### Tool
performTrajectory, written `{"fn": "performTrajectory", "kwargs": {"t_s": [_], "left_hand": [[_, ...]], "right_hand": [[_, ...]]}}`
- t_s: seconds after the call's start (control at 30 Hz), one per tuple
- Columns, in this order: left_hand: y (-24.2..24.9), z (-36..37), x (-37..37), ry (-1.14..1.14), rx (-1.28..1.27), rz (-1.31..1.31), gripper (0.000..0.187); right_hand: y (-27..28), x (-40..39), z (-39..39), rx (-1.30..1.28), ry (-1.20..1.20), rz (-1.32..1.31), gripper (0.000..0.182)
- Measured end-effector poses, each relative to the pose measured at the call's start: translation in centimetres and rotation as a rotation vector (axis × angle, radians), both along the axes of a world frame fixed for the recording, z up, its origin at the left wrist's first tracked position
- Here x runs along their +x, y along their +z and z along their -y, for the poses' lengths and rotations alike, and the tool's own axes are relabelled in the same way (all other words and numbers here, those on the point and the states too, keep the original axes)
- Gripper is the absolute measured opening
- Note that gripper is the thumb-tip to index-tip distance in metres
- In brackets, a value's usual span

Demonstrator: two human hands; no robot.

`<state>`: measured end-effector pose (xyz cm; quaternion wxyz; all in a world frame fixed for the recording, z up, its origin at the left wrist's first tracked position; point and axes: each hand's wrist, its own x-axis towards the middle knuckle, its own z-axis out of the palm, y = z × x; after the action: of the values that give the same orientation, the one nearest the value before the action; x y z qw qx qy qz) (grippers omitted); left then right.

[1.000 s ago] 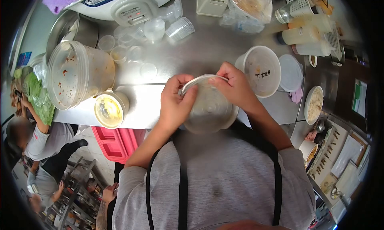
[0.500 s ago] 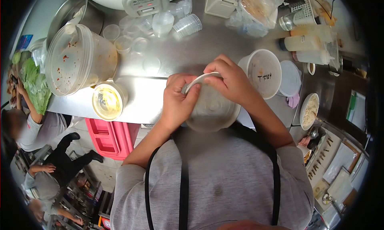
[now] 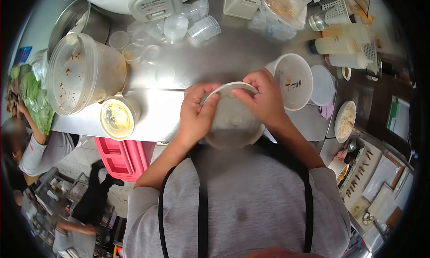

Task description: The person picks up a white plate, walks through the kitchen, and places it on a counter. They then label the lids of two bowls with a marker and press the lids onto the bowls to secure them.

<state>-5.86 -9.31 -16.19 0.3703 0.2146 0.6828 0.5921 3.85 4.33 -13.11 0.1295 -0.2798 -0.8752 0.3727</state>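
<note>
A round, translucent plastic container [image 3: 235, 119] is held against the front of my body at the edge of the steel counter. My left hand [image 3: 197, 110] pinches its rim on the left, thumb on the inner side. On the right, my right hand [image 3: 264, 96] grips the same rim between thumb and fingers. The rim arches up between both hands. Just beyond my right hand, a white tub [image 3: 293, 82] with black writing lies tipped towards me. Its neighbour is a clear round lid [image 3: 322, 85].
Left on the counter [image 3: 197, 60] are a large stained tub [image 3: 89, 74] and a tub with yellow contents [image 3: 117, 117]. Small clear cups [image 3: 175, 27] lie at the back. A red crate [image 3: 121, 157] stands below. Two people are at the far left.
The rim between my hands has opened out into a wider arch, and my hands are slightly farther apart. One person at the lower left has shifted right and down. The view has shifted slightly.
</note>
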Motion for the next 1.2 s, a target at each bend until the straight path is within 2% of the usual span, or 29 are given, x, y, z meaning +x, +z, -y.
{"fn": "performTrajectory", "kwargs": {"t_s": [0.07,0.27,0.37,0.47,0.6,0.77,0.87,0.97,1.07,1.2], "left_hand": [[-0.1,-0.1,-0.2,-0.037,0.050,-0.107,0.019],[0.0,-0.3,-0.4,-0.113,0.092,0.091,0.022],[-0.7,0.0,-0.8,-0.197,0.049,-0.035,0.023],[0.0,-0.4,-0.5,-0.101,0.046,0.089,0.019],[-0.1,-0.4,-0.4,-0.090,0.075,0.062,0.018],[0.1,-0.4,-0.7,-0.122,0.068,-0.031,0.018],[0.5,-0.4,-0.3,-0.056,0.083,0.071,0.016],[-0.1,-0.3,0.1,0.028,0.209,0.200,0.012],[-0.3,0.0,0.3,0.064,0.184,-0.010,0.013],[-0.5,0.2,-0.1,0.042,0.120,-0.091,0.012]], "right_hand": [[-0.4,0.2,-0.1,0.011,0.007,-0.059,0.026],[-0.6,0.1,-0.3,-0.102,0.002,-0.099,0.025],[-0.7,0.2,-0.6,-0.136,0.024,-0.067,0.025],[-0.6,0.1,-0.7,-0.156,0.024,-0.066,0.025],[-0.8,0.1,-0.8,-0.203,0.026,-0.060,0.025],[-0.9,-0.1,-1.0,-0.454,0.011,0.023,0.024],[-0.8,-0.2,-1.1,-0.505,0.010,0.030,0.023],[-1.0,-0.2,-1.0,-0.528,0.010,0.008,0.022],[-0.9,-0.2,-1.0,-0.529,0.007,0.012,0.021],[-1.0,-0.2,-0.9,-0.498,0.027,0.013,0.021]]}}
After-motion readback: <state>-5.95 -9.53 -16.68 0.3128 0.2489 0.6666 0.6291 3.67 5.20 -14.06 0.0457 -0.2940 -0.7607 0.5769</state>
